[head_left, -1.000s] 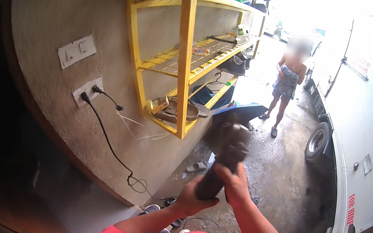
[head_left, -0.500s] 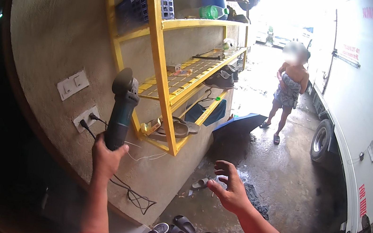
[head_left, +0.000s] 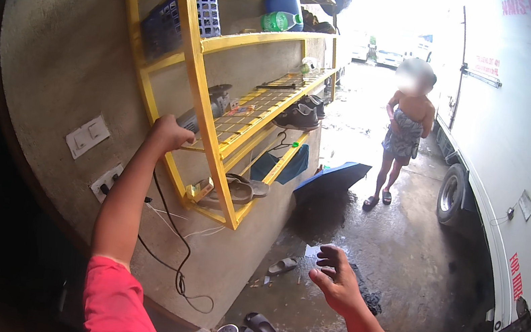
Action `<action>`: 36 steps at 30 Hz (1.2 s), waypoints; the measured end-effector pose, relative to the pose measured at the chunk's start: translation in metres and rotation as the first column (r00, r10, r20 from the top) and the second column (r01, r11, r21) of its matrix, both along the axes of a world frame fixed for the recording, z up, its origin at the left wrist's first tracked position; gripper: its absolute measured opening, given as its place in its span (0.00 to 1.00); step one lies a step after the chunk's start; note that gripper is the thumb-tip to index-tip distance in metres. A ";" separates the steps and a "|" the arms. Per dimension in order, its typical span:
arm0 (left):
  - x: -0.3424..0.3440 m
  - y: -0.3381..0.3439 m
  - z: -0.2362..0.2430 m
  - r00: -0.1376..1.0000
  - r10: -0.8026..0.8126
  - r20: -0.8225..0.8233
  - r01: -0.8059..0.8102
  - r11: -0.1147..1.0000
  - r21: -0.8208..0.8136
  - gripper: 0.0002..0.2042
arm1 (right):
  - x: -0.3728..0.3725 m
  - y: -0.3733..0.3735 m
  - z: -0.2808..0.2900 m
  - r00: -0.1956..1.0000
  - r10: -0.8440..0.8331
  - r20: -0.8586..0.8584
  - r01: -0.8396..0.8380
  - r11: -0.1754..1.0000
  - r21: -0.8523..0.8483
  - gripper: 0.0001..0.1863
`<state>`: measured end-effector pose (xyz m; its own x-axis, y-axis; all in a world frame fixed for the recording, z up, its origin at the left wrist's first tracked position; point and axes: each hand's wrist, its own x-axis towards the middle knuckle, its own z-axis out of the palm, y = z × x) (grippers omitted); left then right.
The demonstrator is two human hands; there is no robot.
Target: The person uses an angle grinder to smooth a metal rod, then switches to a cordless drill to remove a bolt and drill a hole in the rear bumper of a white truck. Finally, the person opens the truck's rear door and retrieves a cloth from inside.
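Note:
My left hand [head_left: 171,135] is closed around the rear end of an angle grinder [head_left: 189,118]. Its head lies over the wire-mesh middle shelf of a yellow metal rack [head_left: 191,54], partly hidden by the front post. From the grinder a dark power cord [head_left: 186,250] loops down along the wall toward a wall socket [head_left: 102,185], which my forearm partly covers. My right hand [head_left: 338,283] is raised over the wet floor with its fingers bent and apart, holding nothing.
Shoes [head_left: 297,116], a blue basket [head_left: 211,11] and a green bottle [head_left: 279,21] sit on the rack. A blue umbrella [head_left: 334,184] lies on the floor beyond. A person [head_left: 408,128] stands near a white truck [head_left: 511,153]. Slippers [head_left: 261,326] lie below me.
My left hand has carried the angle grinder forward from beside the wall socket onto the rack's middle shelf. The cord trails after it. My right hand has shifted slightly lower.

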<state>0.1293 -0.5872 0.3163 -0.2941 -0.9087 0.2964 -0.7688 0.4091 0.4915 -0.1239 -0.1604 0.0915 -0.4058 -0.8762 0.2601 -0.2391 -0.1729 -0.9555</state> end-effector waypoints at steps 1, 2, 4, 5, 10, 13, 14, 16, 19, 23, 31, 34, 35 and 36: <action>-0.016 -0.004 0.003 1.000 0.010 -0.021 -0.009 1.000 0.027 0.29 | -0.004 0.004 -0.003 1.000 -0.023 0.005 0.023 1.000 0.002 0.38; -0.032 -0.002 0.006 0.999 0.021 -0.045 -0.019 0.999 0.051 0.28 | -0.007 0.007 -0.005 0.999 -0.039 0.012 0.039 0.999 0.006 0.38; -0.044 -0.012 0.007 0.997 -0.013 -0.071 0.017 0.998 0.054 0.25 | -0.012 0.010 -0.010 0.997 -0.060 0.038 0.059 0.998 0.016 0.39; -0.045 -0.024 0.000 0.996 -0.059 -0.072 0.062 0.997 0.037 0.24 | -0.012 0.011 -0.013 0.997 -0.059 0.044 0.058 0.998 0.016 0.39; -0.065 -0.018 0.000 0.988 -0.151 0.044 0.141 0.975 0.170 0.24 | -0.018 0.024 -0.018 0.995 -0.099 0.018 0.098 0.994 0.052 0.40; -0.050 -0.050 -0.014 0.980 -0.151 0.129 0.156 0.987 -0.030 0.27 | -0.014 0.024 -0.021 0.995 -0.088 0.040 0.086 0.995 0.056 0.40; -0.050 -0.050 -0.014 0.983 -0.143 0.113 0.146 0.989 -0.019 0.27 | -0.013 0.024 -0.021 0.995 -0.085 0.047 0.082 0.995 0.058 0.40; -0.042 -0.055 -0.015 0.987 -0.141 0.075 0.132 0.985 0.112 0.31 | -0.010 0.023 -0.023 0.996 -0.068 0.061 0.065 0.996 0.063 0.41; -0.039 -0.060 -0.016 0.989 -0.121 0.085 0.110 0.986 0.127 0.34 | -0.006 0.022 -0.022 0.996 -0.066 0.066 0.062 0.996 0.071 0.40; -0.030 -0.047 -0.015 0.990 -0.138 0.009 0.137 0.989 0.063 0.35 | -0.002 0.021 -0.022 0.997 -0.052 0.062 0.047 0.995 0.087 0.39; 0.012 -0.001 0.007 0.994 -0.103 -0.036 0.101 0.994 -0.040 0.45 | 0.007 0.018 -0.020 0.994 -0.026 0.106 0.016 0.996 0.092 0.34; 0.047 0.043 0.008 0.995 0.004 -0.104 -0.049 0.900 -0.432 0.40 | 0.009 0.021 -0.021 0.993 -0.032 0.112 0.023 0.996 0.082 0.33; 0.060 0.072 0.013 0.983 0.014 -0.185 -0.091 0.905 -0.416 0.36 | 0.006 0.024 -0.022 0.992 -0.049 0.119 0.040 0.996 0.078 0.33; 0.074 0.098 0.006 0.966 0.025 -0.258 -0.130 0.908 -0.399 0.32 | 0.005 0.028 -0.024 0.989 -0.066 0.134 0.057 0.996 0.073 0.33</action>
